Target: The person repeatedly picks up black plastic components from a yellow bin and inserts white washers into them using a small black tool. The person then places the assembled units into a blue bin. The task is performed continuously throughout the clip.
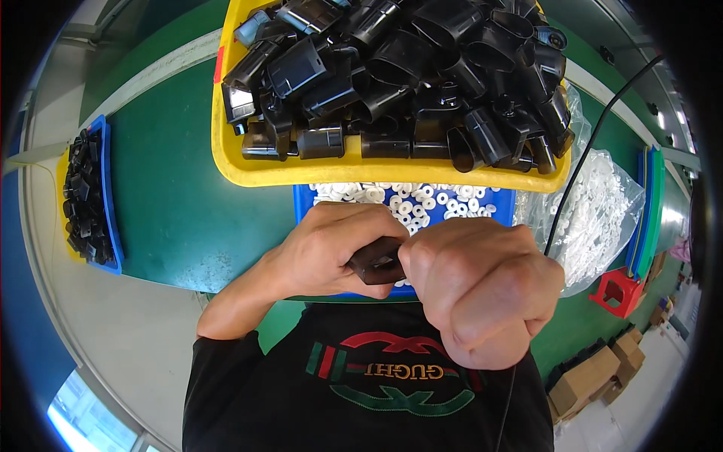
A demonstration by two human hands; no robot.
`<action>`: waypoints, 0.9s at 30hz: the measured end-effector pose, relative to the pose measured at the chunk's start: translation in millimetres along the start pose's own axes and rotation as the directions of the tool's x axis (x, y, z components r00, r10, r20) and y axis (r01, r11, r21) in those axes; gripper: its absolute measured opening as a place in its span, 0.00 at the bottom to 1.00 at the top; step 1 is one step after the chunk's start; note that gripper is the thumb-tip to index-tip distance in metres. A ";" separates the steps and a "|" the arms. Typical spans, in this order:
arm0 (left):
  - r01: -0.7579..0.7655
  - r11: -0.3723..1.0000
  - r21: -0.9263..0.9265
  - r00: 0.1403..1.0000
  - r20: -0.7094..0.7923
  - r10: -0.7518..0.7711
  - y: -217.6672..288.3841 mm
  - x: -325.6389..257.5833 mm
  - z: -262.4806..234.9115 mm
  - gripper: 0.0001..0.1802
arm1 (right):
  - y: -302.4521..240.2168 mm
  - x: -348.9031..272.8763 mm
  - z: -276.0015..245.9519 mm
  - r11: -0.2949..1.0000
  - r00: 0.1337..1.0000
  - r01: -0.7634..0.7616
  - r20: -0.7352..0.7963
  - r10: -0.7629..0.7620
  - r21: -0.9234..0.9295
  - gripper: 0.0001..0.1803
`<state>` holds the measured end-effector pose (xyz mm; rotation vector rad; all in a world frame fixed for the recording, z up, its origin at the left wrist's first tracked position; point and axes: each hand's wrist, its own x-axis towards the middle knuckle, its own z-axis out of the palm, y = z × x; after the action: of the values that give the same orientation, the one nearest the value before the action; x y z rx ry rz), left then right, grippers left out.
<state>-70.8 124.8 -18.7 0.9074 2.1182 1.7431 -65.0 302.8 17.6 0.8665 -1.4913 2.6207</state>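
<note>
My left hand (343, 245) is closed around a black hollow plastic part (379, 261), whose open end points toward my right hand. Right beside it, my right hand (486, 282) is clenched in a fist, its thumb side against that part. Whatever the fist grips is hidden from this view. Beneath both hands lies a blue tray (506, 202) of small white rings (407, 207). A yellow bin (324, 176), heaped with black plastic housings (403, 60), stands just beyond my hands; a few pieces in it look bluish.
A black cable (578, 162) hangs down from the upper right to behind my right fist. A clear plastic bag (602, 203) of white pieces lies on the green table (173, 173). At the left sits a blue-and-yellow bin (113, 218) of black parts; a red stool (617, 294) stands right.
</note>
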 end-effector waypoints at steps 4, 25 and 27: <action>0.027 0.999 0.045 1.000 0.003 -0.027 5.0 3.0 -1.8 0.20 | 5.9 -3.0 -3.2 0.999 0.999 0.028 0.028 -0.027 -0.029 0.11; 0.044 0.998 -0.048 0.997 -0.060 -0.047 38.8 -7.5 -50.3 0.41 | -13.7 -26.0 -36.2 0.213 0.920 0.205 0.262 0.291 -0.955 0.09; 0.032 0.998 -0.057 0.986 -0.162 -0.041 54.3 -14.8 -65.5 0.49 | -0.9 -32.9 -37.1 0.192 0.927 0.208 0.256 0.273 -0.959 0.08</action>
<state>-79.3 68.8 46.5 0.7292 2.1602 1.9051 -54.0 341.3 -11.6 1.0636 -2.6880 0.8156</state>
